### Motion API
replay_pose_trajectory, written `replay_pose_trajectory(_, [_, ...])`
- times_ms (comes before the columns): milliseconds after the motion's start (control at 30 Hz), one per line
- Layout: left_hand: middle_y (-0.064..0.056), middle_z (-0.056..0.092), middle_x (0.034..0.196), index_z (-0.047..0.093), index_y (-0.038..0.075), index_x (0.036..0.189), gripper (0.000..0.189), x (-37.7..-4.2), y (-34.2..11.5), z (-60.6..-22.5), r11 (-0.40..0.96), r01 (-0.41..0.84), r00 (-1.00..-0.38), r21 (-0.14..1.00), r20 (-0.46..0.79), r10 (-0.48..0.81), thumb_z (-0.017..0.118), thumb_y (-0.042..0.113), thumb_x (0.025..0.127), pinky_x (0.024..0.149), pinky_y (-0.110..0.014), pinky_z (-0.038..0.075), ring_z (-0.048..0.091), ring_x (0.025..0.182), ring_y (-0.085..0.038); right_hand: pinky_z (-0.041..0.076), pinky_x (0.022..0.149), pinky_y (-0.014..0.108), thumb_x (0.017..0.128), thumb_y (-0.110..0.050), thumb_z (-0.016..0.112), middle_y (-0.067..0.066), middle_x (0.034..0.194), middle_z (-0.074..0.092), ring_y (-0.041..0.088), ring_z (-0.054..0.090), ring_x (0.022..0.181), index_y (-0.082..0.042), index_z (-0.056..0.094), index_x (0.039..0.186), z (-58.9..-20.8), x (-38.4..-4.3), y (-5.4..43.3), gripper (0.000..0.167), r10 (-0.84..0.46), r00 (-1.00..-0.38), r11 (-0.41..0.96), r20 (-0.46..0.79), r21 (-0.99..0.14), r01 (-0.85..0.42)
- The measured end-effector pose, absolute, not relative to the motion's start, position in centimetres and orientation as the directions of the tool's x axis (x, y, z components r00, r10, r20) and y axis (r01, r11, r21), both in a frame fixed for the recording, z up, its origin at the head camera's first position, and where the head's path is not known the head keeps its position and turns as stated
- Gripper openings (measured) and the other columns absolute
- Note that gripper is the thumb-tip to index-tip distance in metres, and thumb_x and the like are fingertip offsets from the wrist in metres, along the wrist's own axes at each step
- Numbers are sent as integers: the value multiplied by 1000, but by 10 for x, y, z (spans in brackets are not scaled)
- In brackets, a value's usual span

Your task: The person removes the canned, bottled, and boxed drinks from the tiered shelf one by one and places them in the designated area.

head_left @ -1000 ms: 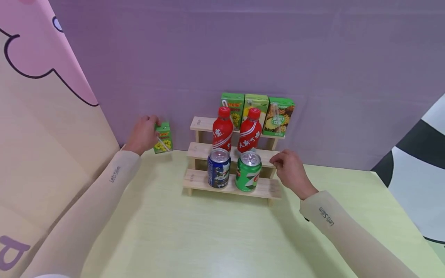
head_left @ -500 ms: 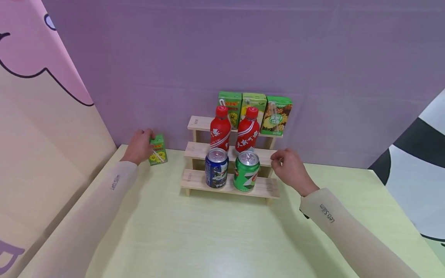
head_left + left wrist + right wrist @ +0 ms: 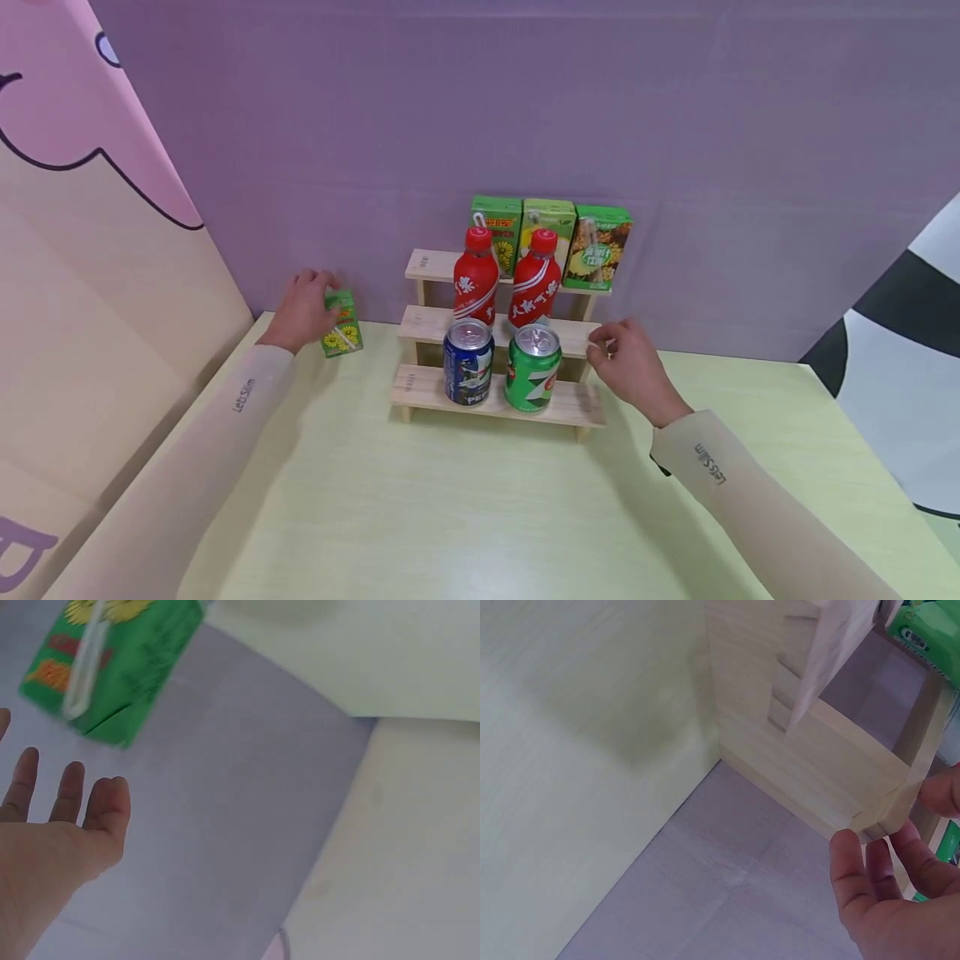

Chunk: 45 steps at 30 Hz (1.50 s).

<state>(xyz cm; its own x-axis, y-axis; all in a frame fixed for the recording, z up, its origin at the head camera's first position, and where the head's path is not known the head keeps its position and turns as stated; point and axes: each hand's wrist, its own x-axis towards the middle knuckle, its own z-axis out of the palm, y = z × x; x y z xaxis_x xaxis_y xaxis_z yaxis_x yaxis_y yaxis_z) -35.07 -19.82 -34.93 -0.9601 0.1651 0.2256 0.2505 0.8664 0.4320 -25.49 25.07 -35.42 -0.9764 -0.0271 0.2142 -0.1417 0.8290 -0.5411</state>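
Observation:
My left hand [image 3: 302, 310] is beside a small green juice box [image 3: 343, 332] with yellow flowers and a white straw, standing on the table left of a wooden three-step stand [image 3: 422, 385]. In the left wrist view, the loosely spread fingers [image 3: 69, 791] are apart from the box [image 3: 142, 671]. My right hand [image 3: 632, 367] pinches the right end of the stand's middle step between thumb and fingers, as the right wrist view shows at the step's corner [image 3: 877, 821]. Two red bottles [image 3: 476, 279] stand on that step.
A blue can [image 3: 468, 367] and a green can [image 3: 533, 371] stand on the lowest step. Three juice boxes [image 3: 597, 250] line the top step. A purple backdrop [image 3: 405, 125] rises behind the table [image 3: 450, 508], and a cream panel [image 3: 112, 333] borders its left side.
My left hand brought the juice box down and slightly left onto the table, then its fingers came off it. The right hand stays at the middle step, and the view shifted slightly.

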Motion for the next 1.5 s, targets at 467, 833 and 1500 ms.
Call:
replay_pose_trajectory(467, [-8,48,130,53,11,129,38,-338,-108,-253,737,554,-816,387,426,389,60,23,93,96,-42,42,46,117,-29,48,80,45,92,-15,57,17,108,44,33,50,96,4,61,112,-358,-254,255,27,-4,-977,816,214,-564,-127])
replay_pose_trajectory(833, [-3,46,133,54,17,130,38,-361,-49,-217,688,622,-777,374,398,487,61,26,93,100,-31,39,42,124,-20,48,80,45,92,-13,58,17,108,45,34,50,97,4,62,111,-361,-255,256,26,-3,-972,813,234,-566,-138])
replay_pose_trajectory(1500, [-3,57,109,58,10,115,24,-370,-28,-201,658,587,-804,472,245,541,63,15,91,82,-23,48,52,97,-16,48,81,44,93,-15,57,16,109,45,32,50,97,3,62,112,-360,-256,254,27,-4,-974,816,226,-563,-134])
